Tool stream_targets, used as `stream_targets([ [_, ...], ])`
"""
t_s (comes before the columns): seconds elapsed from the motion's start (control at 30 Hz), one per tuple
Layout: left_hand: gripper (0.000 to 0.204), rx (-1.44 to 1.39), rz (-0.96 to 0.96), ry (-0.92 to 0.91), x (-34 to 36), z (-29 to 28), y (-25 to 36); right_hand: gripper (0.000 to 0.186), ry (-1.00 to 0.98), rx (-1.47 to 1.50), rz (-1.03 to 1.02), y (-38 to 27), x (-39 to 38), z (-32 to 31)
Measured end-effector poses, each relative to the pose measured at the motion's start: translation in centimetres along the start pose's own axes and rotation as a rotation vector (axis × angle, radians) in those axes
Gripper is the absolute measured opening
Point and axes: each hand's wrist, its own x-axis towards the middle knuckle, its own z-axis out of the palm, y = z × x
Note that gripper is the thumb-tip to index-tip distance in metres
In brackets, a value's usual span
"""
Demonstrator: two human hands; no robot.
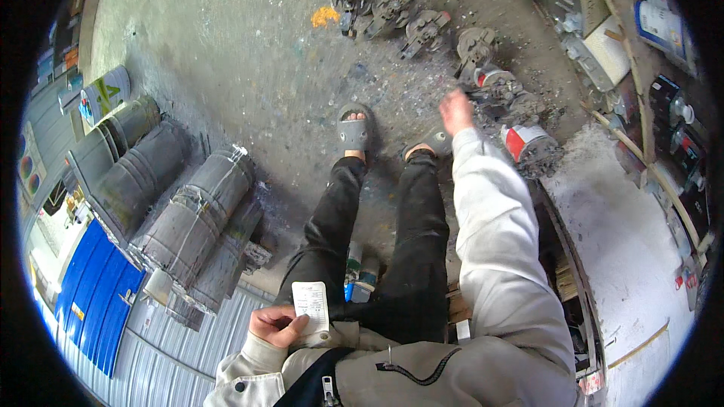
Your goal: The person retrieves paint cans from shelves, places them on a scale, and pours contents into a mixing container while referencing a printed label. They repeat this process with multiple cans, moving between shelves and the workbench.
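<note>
My left hand point(277, 325) pinches a small white printed paper card point(309, 303) at my lap. My right hand point(456, 111) is stretched forward with loosely bent, slightly blurred fingers, nothing visible in it. It is beside a grimy grey paint-mixing lid with a red and white part point(498, 84); whether it touches that is unclear. Another red and white one point(528, 147) lies to its right, and several similar grimy grey lids point(422, 33) form a row on the stained floor beyond. My sandalled feet point(353, 128) are below.
Several grey-crusted drums point(196, 218) and a green-white bucket point(105, 94) stand at the left, near blue corrugated panels point(94, 286). At the right are shelves with tins and boxes point(607, 52) and a white surface point(626, 256). Some cans point(366, 275) sit between my legs.
</note>
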Motion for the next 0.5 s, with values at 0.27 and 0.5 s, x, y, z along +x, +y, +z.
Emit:
stream_targets([
  [0.27,0.007,-0.010,0.150,-0.092,-4.6,1.8,5.2,0.043,0.053,-0.225,0.105,4.2,-24.7,-5.2],
  [0.5,0.011,-0.314,0.327,-0.213,-10.3,4.0,8.6,0.018,0.086,-0.329,0.158,-2.9,-38.2,-10.2],
])
